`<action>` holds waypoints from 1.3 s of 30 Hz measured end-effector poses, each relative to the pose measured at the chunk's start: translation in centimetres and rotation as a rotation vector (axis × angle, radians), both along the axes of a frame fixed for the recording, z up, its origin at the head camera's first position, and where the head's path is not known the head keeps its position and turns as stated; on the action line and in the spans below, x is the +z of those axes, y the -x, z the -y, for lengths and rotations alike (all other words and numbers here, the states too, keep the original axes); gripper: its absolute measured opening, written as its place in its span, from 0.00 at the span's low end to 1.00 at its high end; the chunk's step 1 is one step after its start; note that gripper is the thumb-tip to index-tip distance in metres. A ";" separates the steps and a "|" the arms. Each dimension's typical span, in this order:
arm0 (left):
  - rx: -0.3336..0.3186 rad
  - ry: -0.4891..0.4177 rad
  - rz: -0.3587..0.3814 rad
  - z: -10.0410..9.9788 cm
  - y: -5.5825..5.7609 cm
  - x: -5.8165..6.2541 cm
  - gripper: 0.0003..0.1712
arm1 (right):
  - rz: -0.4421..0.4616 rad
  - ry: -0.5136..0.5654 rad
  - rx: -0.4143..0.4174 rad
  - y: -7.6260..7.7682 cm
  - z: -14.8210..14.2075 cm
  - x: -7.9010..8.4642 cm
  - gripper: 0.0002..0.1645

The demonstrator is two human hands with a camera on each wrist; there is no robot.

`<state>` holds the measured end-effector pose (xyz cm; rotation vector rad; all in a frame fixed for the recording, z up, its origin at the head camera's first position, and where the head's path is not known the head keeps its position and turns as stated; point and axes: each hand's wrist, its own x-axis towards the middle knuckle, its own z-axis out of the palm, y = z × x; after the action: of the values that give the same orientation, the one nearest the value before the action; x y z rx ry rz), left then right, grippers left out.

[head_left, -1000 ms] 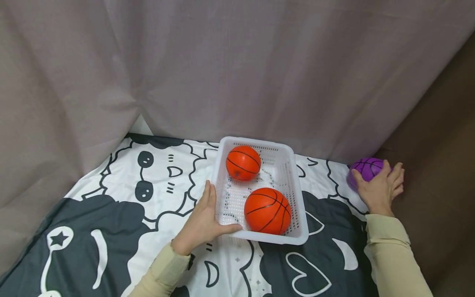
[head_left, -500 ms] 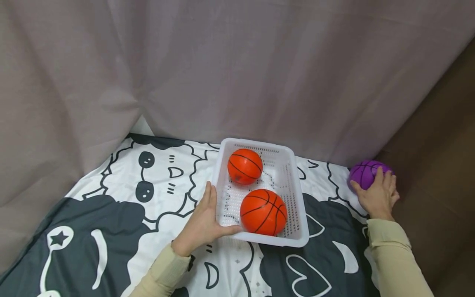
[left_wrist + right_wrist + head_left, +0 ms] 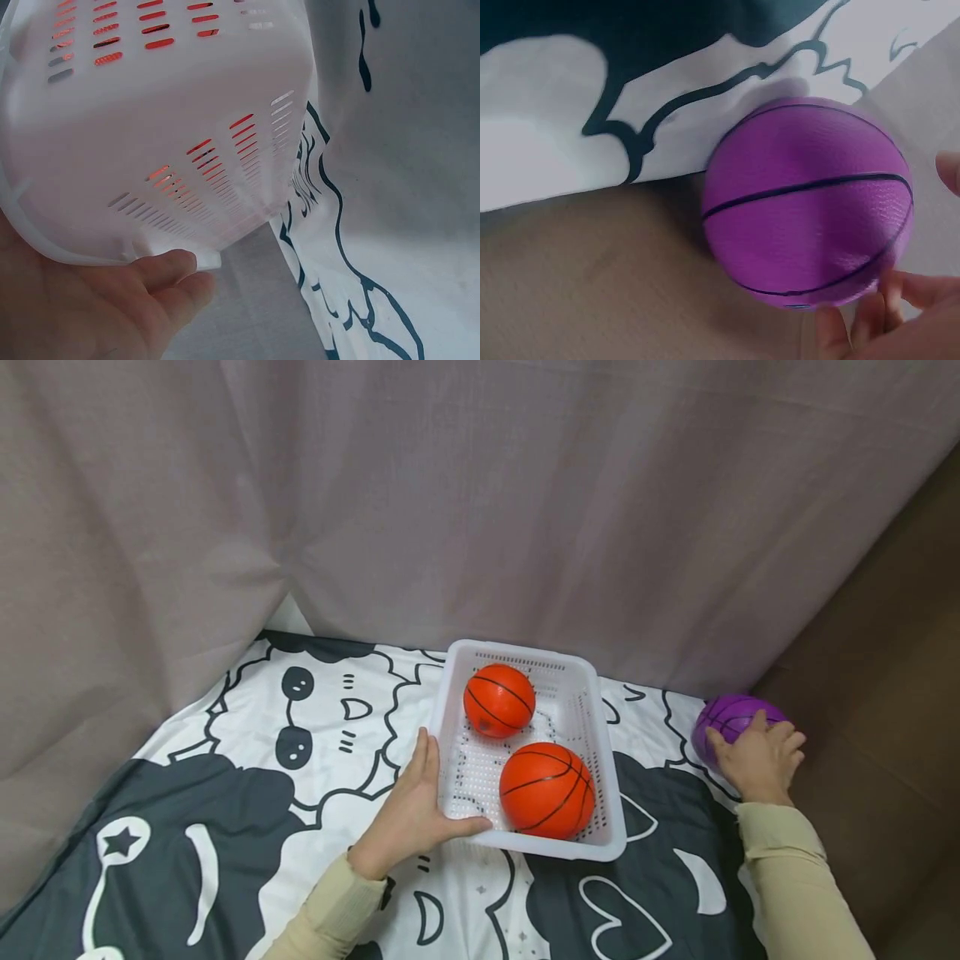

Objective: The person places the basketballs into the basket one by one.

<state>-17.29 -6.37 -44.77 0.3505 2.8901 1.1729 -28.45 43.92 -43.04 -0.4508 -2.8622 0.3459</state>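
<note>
A white perforated plastic basket (image 3: 611, 777) holds a smaller orange basketball (image 3: 498, 700) toward its back and a larger one (image 3: 547, 790) near its front right. My left hand (image 3: 405, 814) grips the basket's near-left corner, thumb on the front rim and fingers along the left side; the left wrist view shows fingertips (image 3: 176, 270) at the rim. To the right lies a purple basketball (image 3: 806, 202) by the bedsheet's edge. My right hand (image 3: 759, 760) reaches over its near right side with spread fingers. In the right wrist view fingertips (image 3: 874, 307) touch the ball, while the thumb shows apart from it.
A black-and-white cartoon-print sheet (image 3: 345, 702) covers the surface. Grey-brown fabric (image 3: 487, 502) hangs close behind the basket. Darker brown fabric (image 3: 885, 710) stands along the right side, close to the right hand.
The purple ball has shifted slightly left and toward me, and my right hand has come nearer with it. The larger orange ball rolled left, then right inside the basket. My left hand stays put.
</note>
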 end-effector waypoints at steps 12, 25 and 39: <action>-0.005 0.018 -0.001 0.1 0.0 0.1 0.81 | 0.011 0.123 -0.073 -0.8 0.2 -0.3 0.74; -0.002 0.019 -0.005 -0.1 0.0 0.1 0.79 | 0.050 0.173 -0.048 -1.4 -0.6 -0.7 0.81; 0.003 0.028 -0.004 -0.1 0.0 0.1 0.79 | -0.190 0.188 0.027 -1.1 1.7 0.3 0.75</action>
<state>-17.31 -6.25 -44.63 0.3484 2.9085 1.1324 -27.34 42.21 -42.71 -0.3895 -2.6642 0.6303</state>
